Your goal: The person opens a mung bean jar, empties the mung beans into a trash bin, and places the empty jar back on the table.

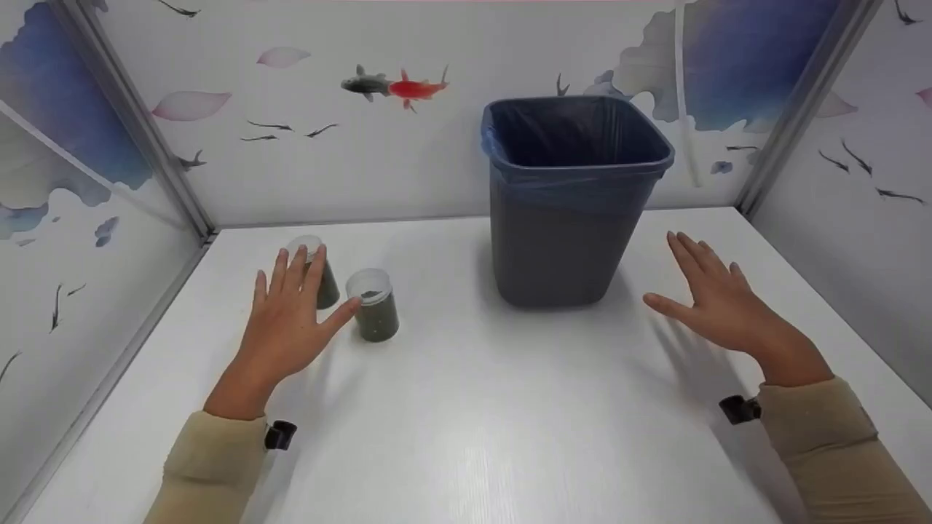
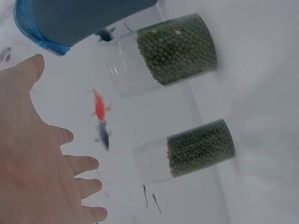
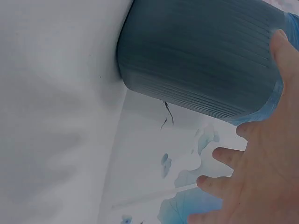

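Note:
My left hand (image 1: 291, 320) hovers over the table's left side, fingers spread and holding nothing. Close by stand two clear jars of small green beans: a nearer jar (image 1: 376, 309) by my thumb and a farther jar (image 1: 328, 287) partly hidden behind my fingers. In the left wrist view both the nearer jar (image 2: 173, 51) and the farther jar (image 2: 198, 149) stand upright, more than half full. On the right, my right hand (image 1: 717, 306) is held above the table with fingers extended, beside a grey trash can (image 1: 561, 240). Nothing is in that hand.
A blue bag (image 1: 582, 175) lines the trash can and folds over its rim. The white table (image 1: 466, 422) is enclosed by panels at the back and both sides, printed with fish and leaves. The back panel (image 1: 408, 160) rises right behind the can.

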A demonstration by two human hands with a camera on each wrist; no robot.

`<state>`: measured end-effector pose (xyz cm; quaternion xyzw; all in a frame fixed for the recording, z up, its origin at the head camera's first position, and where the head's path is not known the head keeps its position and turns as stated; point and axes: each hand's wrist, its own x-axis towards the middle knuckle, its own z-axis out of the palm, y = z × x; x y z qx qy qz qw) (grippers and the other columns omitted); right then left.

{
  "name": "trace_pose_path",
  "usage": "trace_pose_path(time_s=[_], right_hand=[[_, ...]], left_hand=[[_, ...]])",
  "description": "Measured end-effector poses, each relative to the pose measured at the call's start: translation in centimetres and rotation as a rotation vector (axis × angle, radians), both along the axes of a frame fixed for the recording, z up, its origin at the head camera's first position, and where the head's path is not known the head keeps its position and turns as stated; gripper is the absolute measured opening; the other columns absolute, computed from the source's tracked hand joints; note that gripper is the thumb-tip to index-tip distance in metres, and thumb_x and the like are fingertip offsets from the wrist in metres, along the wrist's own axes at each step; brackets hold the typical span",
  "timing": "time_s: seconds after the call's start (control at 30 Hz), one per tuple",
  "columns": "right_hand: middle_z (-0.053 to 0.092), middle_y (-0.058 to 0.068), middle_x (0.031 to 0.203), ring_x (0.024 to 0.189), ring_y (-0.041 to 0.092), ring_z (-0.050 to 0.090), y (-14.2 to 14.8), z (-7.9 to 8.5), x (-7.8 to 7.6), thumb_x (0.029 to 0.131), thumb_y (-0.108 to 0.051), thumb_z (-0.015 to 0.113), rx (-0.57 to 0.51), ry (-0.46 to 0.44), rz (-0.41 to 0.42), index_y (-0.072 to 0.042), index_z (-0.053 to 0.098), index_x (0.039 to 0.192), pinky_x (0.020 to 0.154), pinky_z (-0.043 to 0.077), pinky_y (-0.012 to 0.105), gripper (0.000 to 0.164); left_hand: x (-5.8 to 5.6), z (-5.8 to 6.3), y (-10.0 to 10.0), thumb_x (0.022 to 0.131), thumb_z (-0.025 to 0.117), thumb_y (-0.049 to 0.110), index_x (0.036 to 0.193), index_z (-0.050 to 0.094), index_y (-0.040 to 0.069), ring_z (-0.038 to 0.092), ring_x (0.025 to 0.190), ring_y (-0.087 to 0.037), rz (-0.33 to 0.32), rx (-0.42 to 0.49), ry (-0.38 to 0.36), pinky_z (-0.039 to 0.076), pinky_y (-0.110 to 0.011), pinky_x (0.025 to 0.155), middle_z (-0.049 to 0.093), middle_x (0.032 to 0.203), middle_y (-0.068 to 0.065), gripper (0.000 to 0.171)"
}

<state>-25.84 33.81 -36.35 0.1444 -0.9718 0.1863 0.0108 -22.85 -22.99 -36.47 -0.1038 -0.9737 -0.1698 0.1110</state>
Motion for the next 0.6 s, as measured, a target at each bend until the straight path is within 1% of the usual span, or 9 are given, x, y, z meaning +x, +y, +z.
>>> trace_pose_path(time_s=[0.1, 0.17, 0.27, 0.33, 0.4, 0.47, 0.57, 0.6], right_hand=[[-0.005, 0.02, 0.178, 0.161, 0.05, -0.002, -0.1, 0.2, -0.4, 0.107, -0.056, 0.057, -0.081, -0.016, 0.016, -0.017, -0.011, 0.171, 0.118, 0.0, 0.08, 0.101], [-0.008, 0.019, 0.178, 0.162, 0.048, -0.005, -0.2, 0.2, -0.9, 0.109, -0.052, 0.056, -0.157, -0.025, 0.03, -0.019, -0.013, 0.17, 0.119, 0.002, 0.079, 0.099], [-0.013, 0.017, 0.177, 0.162, 0.045, -0.01, -0.6, 0.2, -1.7, 0.112, -0.045, 0.051, -0.299, -0.038, 0.059, -0.018, -0.018, 0.169, 0.12, 0.002, 0.078, 0.093], [-0.016, 0.016, 0.177, 0.161, 0.045, -0.013, -1.1, 0.1, -2.5, 0.114, -0.044, 0.046, -0.39, -0.045, 0.079, -0.017, -0.02, 0.168, 0.12, 0.001, 0.077, 0.089], [-0.018, 0.014, 0.177, 0.161, 0.044, -0.014, -1.4, 0.1, -3.3, 0.115, -0.048, 0.039, -0.484, -0.06, 0.085, -0.017, -0.023, 0.167, 0.121, -0.001, 0.077, 0.086], [-0.02, 0.012, 0.177, 0.161, 0.043, -0.016, -1.9, 0.3, -4.0, 0.114, -0.054, 0.03, -0.578, -0.086, 0.08, -0.019, -0.025, 0.167, 0.122, -0.005, 0.074, 0.084], [-0.023, 0.009, 0.176, 0.162, 0.038, -0.017, -2.7, 0.6, -5.2, 0.111, -0.063, 0.016, -0.726, -0.139, 0.062, -0.022, -0.027, 0.166, 0.125, -0.008, 0.068, 0.08], [-0.023, 0.01, 0.176, 0.162, 0.038, -0.017, -3.0, 0.7, -5.7, 0.11, -0.066, 0.017, -0.801, -0.155, 0.051, -0.023, -0.027, 0.166, 0.125, -0.01, 0.066, 0.083]], left_hand=[[-0.1, 0.4, 1.6, 0.105, 0.052, 0.064, 0.171, 0.014, 0.006, -0.001, 0.164, -0.041, -0.039, 0.046, 0.03, -0.002, -0.062, 0.129, 0.012, 0.176, -0.023, 0.096], [-0.3, 0.7, 3.1, 0.106, 0.053, 0.062, 0.171, 0.013, 0.006, -0.002, 0.164, -0.038, -0.079, 0.081, 0.043, -0.001, -0.058, 0.13, 0.012, 0.177, -0.019, 0.095], [-0.9, 1.1, 5.7, 0.106, 0.055, 0.059, 0.171, 0.012, 0.008, -0.001, 0.165, -0.033, -0.152, 0.181, 0.038, 0.001, -0.056, 0.13, 0.01, 0.178, -0.014, 0.093], [-1.4, 1.2, 7.4, 0.107, 0.054, 0.059, 0.172, 0.01, 0.01, 0.0, 0.165, -0.031, -0.188, 0.278, 0.012, 0.005, -0.057, 0.13, 0.009, 0.179, -0.011, 0.092], [-2.4, 1.3, 9.3, 0.108, 0.053, 0.058, 0.172, 0.008, 0.013, 0.001, 0.165, -0.028, -0.219, 0.398, -0.025, 0.008, -0.056, 0.13, 0.007, 0.179, -0.009, 0.09], [-3.5, 1.3, 11.0, 0.109, 0.051, 0.057, 0.173, 0.008, 0.016, 0.003, 0.165, -0.025, -0.239, 0.528, -0.056, 0.01, -0.054, 0.13, 0.006, 0.18, -0.006, 0.087], [-5.6, 1.3, 13.6, 0.111, 0.046, 0.055, 0.173, 0.006, 0.02, 0.002, 0.165, -0.022, -0.254, 0.726, -0.101, 0.009, -0.05, 0.131, 0.004, 0.18, -0.002, 0.082], [-6.2, 1.3, 14.4, 0.111, 0.044, 0.055, 0.173, 0.005, 0.022, 0.002, 0.165, -0.022, -0.253, 0.783, -0.121, 0.009, -0.05, 0.131, 0.003, 0.18, -0.001, 0.08]])
